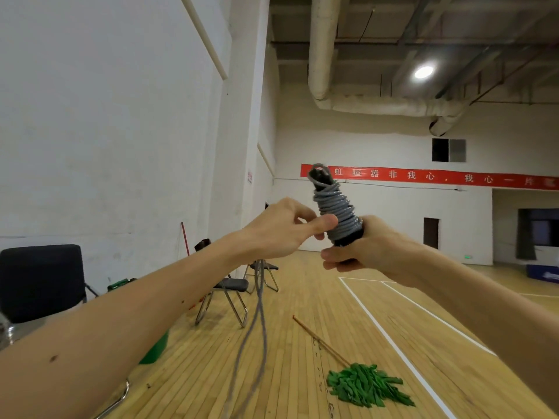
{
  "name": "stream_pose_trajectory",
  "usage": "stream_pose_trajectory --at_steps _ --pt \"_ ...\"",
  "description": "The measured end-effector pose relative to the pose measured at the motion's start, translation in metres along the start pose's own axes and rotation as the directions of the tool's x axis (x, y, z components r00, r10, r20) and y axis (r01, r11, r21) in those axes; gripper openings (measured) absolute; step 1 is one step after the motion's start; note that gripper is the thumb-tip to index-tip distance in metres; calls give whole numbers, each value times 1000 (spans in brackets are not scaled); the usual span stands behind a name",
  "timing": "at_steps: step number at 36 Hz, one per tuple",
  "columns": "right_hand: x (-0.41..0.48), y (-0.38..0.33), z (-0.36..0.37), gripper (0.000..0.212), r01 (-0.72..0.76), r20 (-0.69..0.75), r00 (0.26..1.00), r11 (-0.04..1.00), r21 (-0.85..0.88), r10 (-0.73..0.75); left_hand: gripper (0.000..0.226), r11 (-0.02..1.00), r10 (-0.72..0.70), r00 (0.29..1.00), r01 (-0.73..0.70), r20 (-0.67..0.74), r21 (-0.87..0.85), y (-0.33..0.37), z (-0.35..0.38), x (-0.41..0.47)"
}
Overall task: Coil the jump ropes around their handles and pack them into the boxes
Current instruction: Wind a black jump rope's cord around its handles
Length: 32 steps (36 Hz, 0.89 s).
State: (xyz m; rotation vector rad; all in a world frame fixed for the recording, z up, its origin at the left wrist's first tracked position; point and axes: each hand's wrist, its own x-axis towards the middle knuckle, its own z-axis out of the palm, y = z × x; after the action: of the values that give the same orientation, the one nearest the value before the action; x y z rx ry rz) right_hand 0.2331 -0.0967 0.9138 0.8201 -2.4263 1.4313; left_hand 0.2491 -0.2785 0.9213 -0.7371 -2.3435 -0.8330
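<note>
The right hand [372,246] is curled round the lower end of the black handles [348,238], holding them upright and tilted a little to the left at chest height, well above the floor. The grey jump rope [335,210] is wound round them in tight, glossy, ridged turns that form a cone, narrow near the rounded black top and thick at the base just above the right fingers. The left hand [281,231] meets the coil from the left, thumb pressed on the lowest turns and fingers bent behind; it seems to pinch the cord there, though blur hides the exact contact. From under that hand two loose strands [260,313] hang in a long smeared loop toward the floor. The wooden floor [302,300] is pale narrow planks with white painted lines [378,322]. A mop [366,385] with green strips lies ahead to the right, and a metal folding chair [230,287] stands to the left near the white wall.
</note>
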Motion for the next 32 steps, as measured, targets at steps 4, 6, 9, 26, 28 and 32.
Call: stream_pose_trajectory --at_steps 4,6,9,26,28,32 --pt "-4 4 -1 24 68 44 997 998 3 -69 39 996 62 997 -64 40 55 7 -3 -3" --pt "-5 4 2 18 101 32 994 993 58 -103 40 997 69 997 -70 26 25 5 -4 -2" --pt "-4 2 8 7 106 -22 994 992 73 -105 42 997 68 998 -68 14 -31 0 -4 0" --pt "10 4 2 12 54 -237 971 997 52 -40 30 997 -61 993 56 100 48 -6 8 -6" --pt "12 7 1 12 34 -247 969 998 47 -22 20 990 -42 994 28 104 139 -8 9 -5" --pt "19 13 1 10 -20 -244 970 999 -29 13 23 918 18 997 -45 73 393 -8 9 -4"
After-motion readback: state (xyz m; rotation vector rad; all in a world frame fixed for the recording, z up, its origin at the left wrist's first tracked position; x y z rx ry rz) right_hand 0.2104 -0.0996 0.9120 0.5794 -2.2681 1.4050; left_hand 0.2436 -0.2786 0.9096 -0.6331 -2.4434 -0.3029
